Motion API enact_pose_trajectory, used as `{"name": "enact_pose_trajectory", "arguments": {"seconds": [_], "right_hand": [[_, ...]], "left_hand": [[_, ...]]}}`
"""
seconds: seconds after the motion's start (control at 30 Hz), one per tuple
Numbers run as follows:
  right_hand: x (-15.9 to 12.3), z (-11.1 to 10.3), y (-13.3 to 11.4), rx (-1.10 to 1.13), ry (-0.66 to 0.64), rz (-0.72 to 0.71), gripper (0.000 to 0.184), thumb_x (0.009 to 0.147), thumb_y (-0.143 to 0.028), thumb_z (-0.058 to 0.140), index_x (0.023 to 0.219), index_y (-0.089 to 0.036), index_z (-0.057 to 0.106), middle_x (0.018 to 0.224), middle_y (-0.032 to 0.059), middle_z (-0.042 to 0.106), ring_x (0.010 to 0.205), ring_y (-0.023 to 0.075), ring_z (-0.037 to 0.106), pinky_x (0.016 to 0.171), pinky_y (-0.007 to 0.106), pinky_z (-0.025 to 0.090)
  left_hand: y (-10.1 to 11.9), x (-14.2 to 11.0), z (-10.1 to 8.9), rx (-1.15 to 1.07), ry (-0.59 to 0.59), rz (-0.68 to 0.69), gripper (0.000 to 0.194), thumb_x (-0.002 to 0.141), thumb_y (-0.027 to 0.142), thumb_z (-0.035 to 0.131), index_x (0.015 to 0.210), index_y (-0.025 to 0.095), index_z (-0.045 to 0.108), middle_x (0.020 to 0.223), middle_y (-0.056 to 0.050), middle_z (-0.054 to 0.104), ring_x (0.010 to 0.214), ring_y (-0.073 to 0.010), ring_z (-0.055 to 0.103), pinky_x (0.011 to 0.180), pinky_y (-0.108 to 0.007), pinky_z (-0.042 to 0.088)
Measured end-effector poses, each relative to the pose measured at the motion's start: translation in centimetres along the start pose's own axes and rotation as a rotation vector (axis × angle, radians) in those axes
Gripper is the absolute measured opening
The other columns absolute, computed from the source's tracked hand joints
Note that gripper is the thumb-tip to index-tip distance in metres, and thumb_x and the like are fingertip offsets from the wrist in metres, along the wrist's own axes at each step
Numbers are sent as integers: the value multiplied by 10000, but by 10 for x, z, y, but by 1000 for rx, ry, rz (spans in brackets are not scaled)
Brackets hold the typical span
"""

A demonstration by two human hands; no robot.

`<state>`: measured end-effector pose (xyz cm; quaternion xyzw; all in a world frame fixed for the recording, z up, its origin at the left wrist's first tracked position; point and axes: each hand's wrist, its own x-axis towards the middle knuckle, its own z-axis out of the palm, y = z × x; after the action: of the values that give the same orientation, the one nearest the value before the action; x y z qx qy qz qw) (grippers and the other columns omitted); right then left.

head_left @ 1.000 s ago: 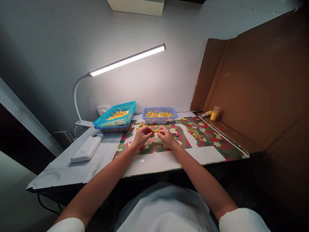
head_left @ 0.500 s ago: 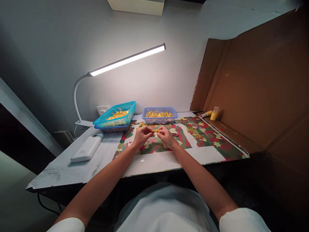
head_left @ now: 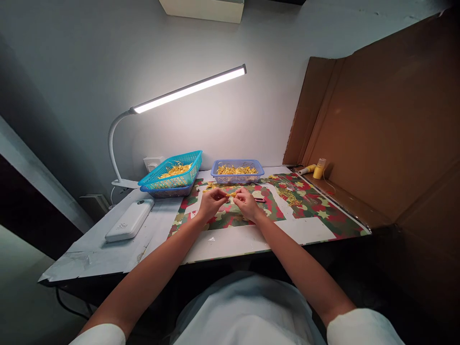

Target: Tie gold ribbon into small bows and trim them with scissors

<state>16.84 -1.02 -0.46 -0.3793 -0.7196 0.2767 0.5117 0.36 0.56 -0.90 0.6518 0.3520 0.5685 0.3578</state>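
Note:
Between my two hands is a small yellow ribbon-like piece (head_left: pixel 232 194), pinched at both ends. My left hand (head_left: pixel 212 202) has its fingertips closed on the left end. On the other end, the fingertips of my right hand (head_left: pixel 246 203) are closed too. The piece is too small to make out its exact form. Just behind my hands lie several thin yellow strips (head_left: pixel 224 185) on the camouflage-patterned cover (head_left: pixel 230 221). A dark pink tool (head_left: pixel 259 200), partly hidden, sits right beside my right hand.
A blue-purple basket (head_left: pixel 237 179) and a tilted turquoise basket (head_left: pixel 170 181) hold golden pieces at the back. Gold strands (head_left: pixel 290 197) lie to the right. A white power bank (head_left: pixel 130 220) and a lit lamp (head_left: pixel 190 89) stand left. Yellow bottles (head_left: pixel 318 170) sit by the cardboard wall (head_left: pixel 388 120).

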Motion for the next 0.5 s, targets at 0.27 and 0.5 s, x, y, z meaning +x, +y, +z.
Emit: {"name": "enact_pose_trajectory", "arguments": {"seconds": [0.27, 0.5], "right_hand": [[-4, 12, -1, -96, 118, -35, 257, 751, -171, 504, 516, -208, 406, 816, 35, 520, 871, 198, 472, 849, 363, 382], [-3, 13, 1, -99, 175, -37, 232, 766, -196, 501, 545, -217, 432, 794, 39, 526, 854, 202, 483, 837, 365, 393]], "left_hand": [[6, -5, 4, 108, 50, 59, 138, 648, 279, 749, 690, 170, 675, 675, -25, 700, 607, -148, 642, 613, -268, 527], [10, -8, 8, 148, 13, 103, 132, 676, 299, 739, 700, 176, 697, 682, -27, 714, 618, -158, 652, 629, -280, 535]]}}
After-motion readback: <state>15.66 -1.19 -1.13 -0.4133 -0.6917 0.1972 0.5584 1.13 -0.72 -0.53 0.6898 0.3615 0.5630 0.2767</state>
